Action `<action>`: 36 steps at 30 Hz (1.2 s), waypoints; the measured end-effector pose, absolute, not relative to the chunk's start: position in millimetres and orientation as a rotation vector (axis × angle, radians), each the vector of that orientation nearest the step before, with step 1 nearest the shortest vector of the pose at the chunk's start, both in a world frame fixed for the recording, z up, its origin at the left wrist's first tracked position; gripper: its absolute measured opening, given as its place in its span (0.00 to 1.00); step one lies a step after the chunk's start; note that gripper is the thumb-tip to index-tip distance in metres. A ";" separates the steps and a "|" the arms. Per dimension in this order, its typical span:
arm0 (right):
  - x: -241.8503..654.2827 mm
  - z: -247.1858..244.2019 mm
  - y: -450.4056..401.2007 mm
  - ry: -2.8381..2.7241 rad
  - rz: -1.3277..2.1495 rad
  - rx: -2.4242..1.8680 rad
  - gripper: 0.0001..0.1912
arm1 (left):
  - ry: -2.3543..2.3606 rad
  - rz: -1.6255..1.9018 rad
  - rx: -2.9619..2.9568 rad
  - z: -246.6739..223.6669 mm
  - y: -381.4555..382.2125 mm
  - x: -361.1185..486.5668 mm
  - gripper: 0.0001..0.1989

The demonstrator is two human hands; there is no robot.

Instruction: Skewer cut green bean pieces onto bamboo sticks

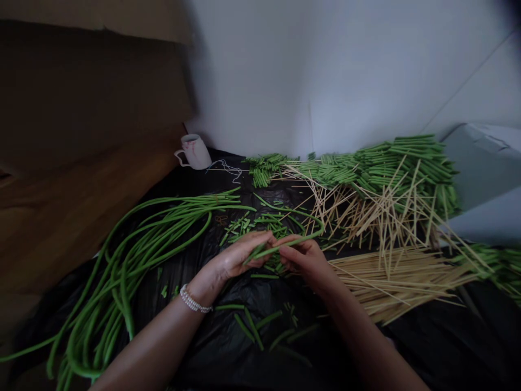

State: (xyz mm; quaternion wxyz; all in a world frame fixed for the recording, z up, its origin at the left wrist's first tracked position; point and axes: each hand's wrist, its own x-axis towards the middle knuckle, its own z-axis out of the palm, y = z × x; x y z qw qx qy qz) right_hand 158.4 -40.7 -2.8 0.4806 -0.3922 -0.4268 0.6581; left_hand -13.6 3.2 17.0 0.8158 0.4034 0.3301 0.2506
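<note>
Two hands: the left hand (240, 255) and right hand (303, 255) meet over the middle of the tabletop (448, 342), sharing one long bean (285, 245).
Fingers: both sets are closed on the bean, left near its cut end, right a little farther along; the free length arcs up and away to the right.
Handling: it looks light, limp and bendy, likely to snap if pinched hard; a hold close to the working end should steady it best.
Whole beans: dozens, too many to count, lie in a looping pile (130, 255) at the left.
Cut pieces: roughly ten short lengths (260, 326) are scattered just before the wrists.
Skewers: a loose heap of bamboo sticks (391, 277) lies right, uncountable, with wrapped green bundles (391, 163) stacked behind.
Mug: one white mug (194, 151) stands at the far edge.
Bracelet: one beaded bracelet (194, 301) is on the left wrist.
</note>
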 end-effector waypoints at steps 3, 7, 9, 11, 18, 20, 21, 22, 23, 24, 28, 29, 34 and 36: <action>159.8 -2.4 -37.8 -1.030 1.579 -1.004 0.12 | 0.665 0.454 0.942 15.7 0.2 -13.8 0.14; 164.2 -2.6 -33.2 -0.855 1.544 -0.978 0.14 | 0.686 0.405 0.987 15.3 0.7 -15.7 0.14; 166.0 -2.3 -31.6 -0.795 1.514 -0.969 0.13 | 0.715 0.418 0.974 15.5 0.5 -15.2 0.14; 166.9 -2.3 -30.9 -0.805 1.488 -0.959 0.13 | 0.740 0.473 0.943 15.1 0.2 -14.2 0.14; 162.8 -3.6 -35.9 -1.034 1.413 -0.998 0.09 | 0.692 0.636 0.847 12.6 2.9 -14.0 0.13; 158.4 -1.6 -39.3 -1.107 1.421 -1.026 0.10 | 0.696 0.678 0.845 12.3 4.0 -14.5 0.12; 155.7 -0.2 -41.1 -1.141 1.442 -1.027 0.11 | 0.699 0.707 0.843 12.1 4.6 -14.6 0.12; 153.0 1.1 -42.7 -1.170 1.476 -1.017 0.13 | 0.701 0.737 0.837 11.9 5.4 -14.8 0.12; 150.7 2.1 -44.1 -1.193 1.512 -1.004 0.16 | 0.706 0.766 0.830 11.7 6.4 -14.9 0.12; 149.0 2.8 -45.1 -1.209 1.541 -0.991 0.17 | 0.713 0.786 0.823 11.5 7.4 -15.1 0.12; 150.9 1.3 -44.1 -1.187 1.544 -0.969 0.16 | 0.717 0.802 0.810 11.6 10.9 -15.5 0.12; 153.0 0.5 -43.0 -1.159 1.538 -0.959 0.14 | 0.715 0.796 0.811 11.8 11.1 -15.5 0.11; 161.4 -1.8 -37.2 -1.072 1.523 -0.944 0.11 | 0.747 0.766 0.906 13.5 7.4 -14.4 0.09; 162.5 -2.5 -34.9 -0.996 1.513 -0.946 0.11 | 0.759 0.761 0.951 14.4 5.6 -13.7 0.09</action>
